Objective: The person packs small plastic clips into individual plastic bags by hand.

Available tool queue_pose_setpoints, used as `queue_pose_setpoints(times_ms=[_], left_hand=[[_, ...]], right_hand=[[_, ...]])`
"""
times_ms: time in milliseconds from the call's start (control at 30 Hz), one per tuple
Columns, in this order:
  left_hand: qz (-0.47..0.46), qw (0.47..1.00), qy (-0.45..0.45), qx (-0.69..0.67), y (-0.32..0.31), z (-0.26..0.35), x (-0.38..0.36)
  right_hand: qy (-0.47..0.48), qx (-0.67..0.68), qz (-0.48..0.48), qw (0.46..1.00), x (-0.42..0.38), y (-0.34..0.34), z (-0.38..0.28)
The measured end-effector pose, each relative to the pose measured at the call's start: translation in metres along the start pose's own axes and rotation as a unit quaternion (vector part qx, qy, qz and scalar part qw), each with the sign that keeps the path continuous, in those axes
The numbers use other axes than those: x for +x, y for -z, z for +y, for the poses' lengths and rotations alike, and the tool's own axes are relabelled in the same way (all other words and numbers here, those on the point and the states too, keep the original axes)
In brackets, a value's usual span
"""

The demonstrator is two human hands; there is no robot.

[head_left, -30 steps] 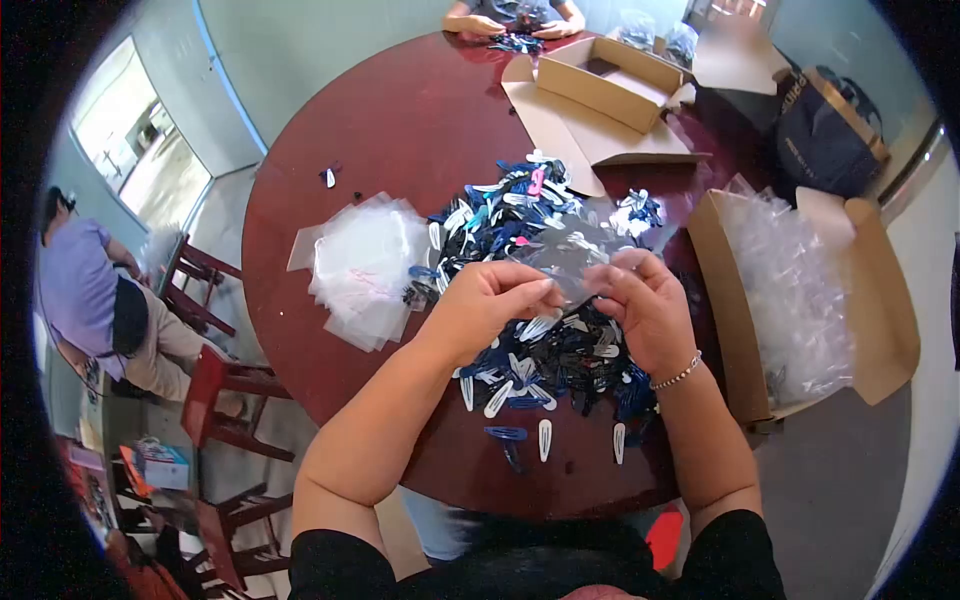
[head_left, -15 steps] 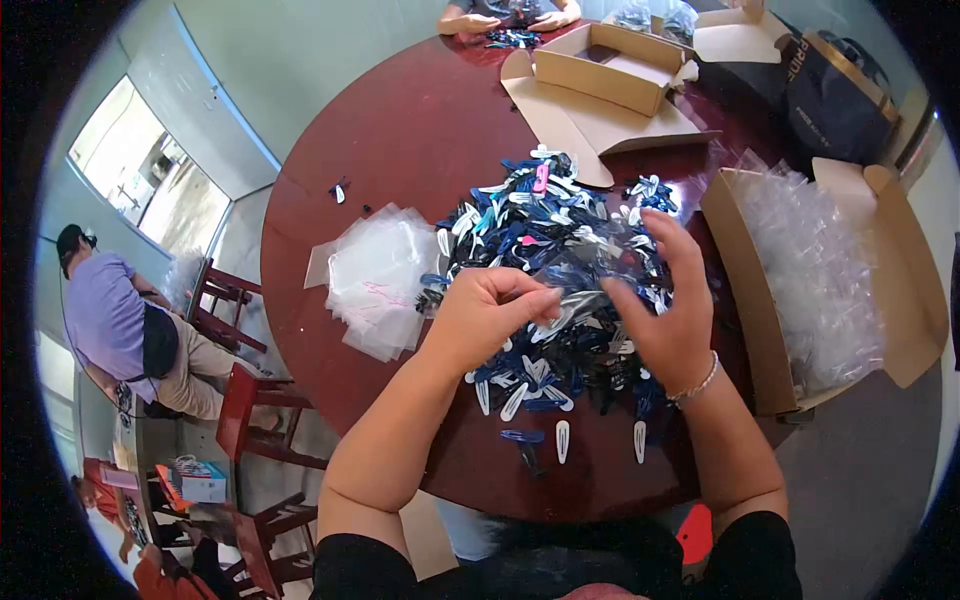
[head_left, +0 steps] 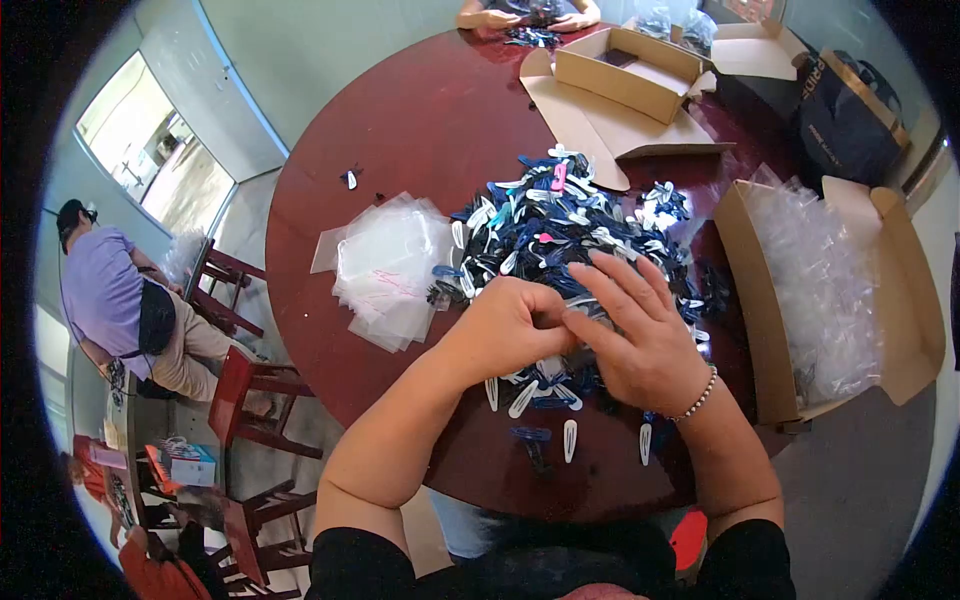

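A large pile of blue, black and white hair clips lies on the round dark-red table. Over its near side, my left hand pinches a small clear bag with clips in it. My right hand lies against the bag's other side, fingers extended and partly over it. Left of the pile is a stack of flat clear bags. Two white clips and a dark blue clip lie apart near the table's front edge.
An open carton of filled clear bags stands at the right. Behind the pile is another open carton, with a dark bag beside it. A person's hands are across the table. Another person sits at the left near red stools.
My right hand has come down and closer to my left hand, over the small bag. The view has shifted slightly, so the table and cartons appear a little further right.
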State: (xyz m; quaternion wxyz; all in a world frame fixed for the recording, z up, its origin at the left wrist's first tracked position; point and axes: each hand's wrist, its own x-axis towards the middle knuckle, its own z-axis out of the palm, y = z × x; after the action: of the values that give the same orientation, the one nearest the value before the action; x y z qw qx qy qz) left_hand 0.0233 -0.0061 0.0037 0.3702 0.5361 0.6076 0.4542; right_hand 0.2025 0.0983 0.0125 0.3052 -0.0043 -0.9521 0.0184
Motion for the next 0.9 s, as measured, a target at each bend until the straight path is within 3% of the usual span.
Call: queue_pose_setpoints(times_ms=[300,400,500,567,600,700,733,800,833,900], left_hand=[[-0.033,0.999,0.015,0.039,0.005,0.005,0.000],[-0.042,0.997,0.013,-0.063,0.007,0.000,0.001],[0.010,0.996,-0.043,-0.082,0.008,-0.001,0.002],[0.033,0.984,-0.147,-0.098,0.006,0.002,0.001],[-0.004,0.985,-0.170,-0.026,0.012,0.009,-0.002],[0.079,0.941,-0.306,0.117,-0.008,-0.001,0.001],[0.082,0.942,-0.305,0.117,-0.010,-0.007,0.005],[-0.056,0.964,-0.218,0.140,-0.011,-0.012,0.008],[-0.053,0.967,-0.211,0.131,-0.010,-0.009,0.006],[-0.020,0.978,-0.187,0.091,-0.012,-0.015,0.007]], right_hand=[[-0.005,-0.022,-0.041,0.999,0.003,0.004,0.000],[-0.017,-0.024,-0.010,1.000,0.003,0.007,0.002],[-0.055,0.031,0.050,0.997,0.004,0.013,0.005],[-0.098,0.013,0.093,0.991,0.002,0.014,0.005],[-0.121,0.027,0.106,0.987,0.001,0.014,0.006],[-0.168,0.063,0.108,0.978,0.003,0.018,-0.004],[-0.184,0.099,0.093,0.974,0.003,0.018,-0.007],[-0.195,0.133,0.087,0.968,0.006,0.019,-0.012],[-0.211,0.162,0.084,0.960,0.005,0.020,-0.014],[-0.197,0.093,0.117,0.969,0.002,0.016,-0.007]])
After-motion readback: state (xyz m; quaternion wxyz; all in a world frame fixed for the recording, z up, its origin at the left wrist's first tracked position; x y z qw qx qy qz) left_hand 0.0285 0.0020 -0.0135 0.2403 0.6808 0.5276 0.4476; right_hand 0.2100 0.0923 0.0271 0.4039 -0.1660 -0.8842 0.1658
